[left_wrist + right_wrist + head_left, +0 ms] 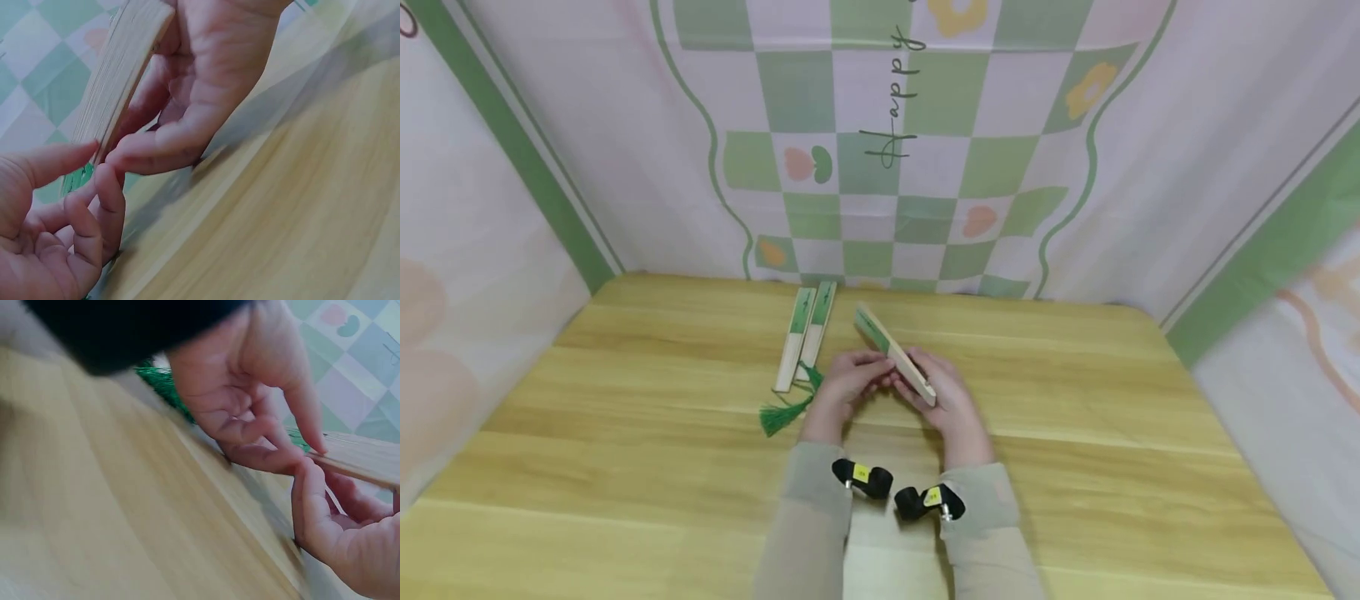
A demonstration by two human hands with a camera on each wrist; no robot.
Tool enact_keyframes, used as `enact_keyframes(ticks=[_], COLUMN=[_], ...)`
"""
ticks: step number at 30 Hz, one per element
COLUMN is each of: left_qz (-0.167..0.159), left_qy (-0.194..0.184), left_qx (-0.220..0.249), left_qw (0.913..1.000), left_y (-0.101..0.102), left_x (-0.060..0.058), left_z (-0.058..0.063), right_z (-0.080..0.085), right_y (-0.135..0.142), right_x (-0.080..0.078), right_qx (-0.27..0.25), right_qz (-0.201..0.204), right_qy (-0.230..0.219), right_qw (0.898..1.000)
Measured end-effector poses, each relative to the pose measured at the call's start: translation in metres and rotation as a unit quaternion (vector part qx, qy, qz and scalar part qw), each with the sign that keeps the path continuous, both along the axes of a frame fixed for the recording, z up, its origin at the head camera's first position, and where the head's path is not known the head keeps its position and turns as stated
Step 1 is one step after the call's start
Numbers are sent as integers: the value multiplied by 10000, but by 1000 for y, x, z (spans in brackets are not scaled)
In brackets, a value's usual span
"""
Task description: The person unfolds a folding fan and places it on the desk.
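Note:
A folded fan [912, 372], green toward its far end and pale wood nearer me, is held up slantwise between both hands above the table. My right hand [953, 393] grips the wooden part, its fingers curled underneath. With thumb on one side and fingertips on the other, my left hand [847, 382] pinches the fan around its middle. In the left wrist view the fan's stacked ribs [125, 69] lie closed together. Fingertips of the two hands meet below it, seen in the right wrist view beside the fan's edge [359, 464].
Two more folded fans [794, 342] lie side by side left of my hands on the wooden table [647, 450]. A green tassel [782, 415] lies near their lower ends, close to my left wrist. A checked cloth backdrop [868, 167] stands behind the table.

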State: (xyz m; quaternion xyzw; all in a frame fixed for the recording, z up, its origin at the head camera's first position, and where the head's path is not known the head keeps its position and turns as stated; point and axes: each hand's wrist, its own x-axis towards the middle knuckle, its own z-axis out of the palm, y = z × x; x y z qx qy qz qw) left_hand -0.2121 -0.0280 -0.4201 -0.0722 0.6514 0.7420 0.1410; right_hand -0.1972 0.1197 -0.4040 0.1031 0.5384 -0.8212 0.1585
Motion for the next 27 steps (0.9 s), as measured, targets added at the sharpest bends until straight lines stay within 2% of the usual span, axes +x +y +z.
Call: enact_keyframes(ticks=[3, 6, 11, 16, 21, 27], left_qz=[-120, -148, -64, 98, 253, 204], left_qy=[45, 61, -32, -81, -134, -443], left_qx=[-159, -222, -13, 389, 585, 1016], left_qw=[9998, 9996, 10000, 9992, 9979, 9936], left_y=[-3, -6, -6, -4, 0, 2], left_x=[0, 1, 0, 1, 2, 3], left_z=[2, 2, 3, 2, 1, -4], right_z=[2, 1, -2, -6, -8, -10], right_y=[2, 3, 3, 2, 4, 9], right_x=[1, 1, 0, 0, 1, 5], right_qx=[175, 607, 1019, 860, 549, 63], right_qz=[106, 266, 181, 40, -125, -112], right_qy=[73, 313, 453, 493, 511, 490], right_qw=[9998, 9973, 9936, 9951, 9971, 9987])
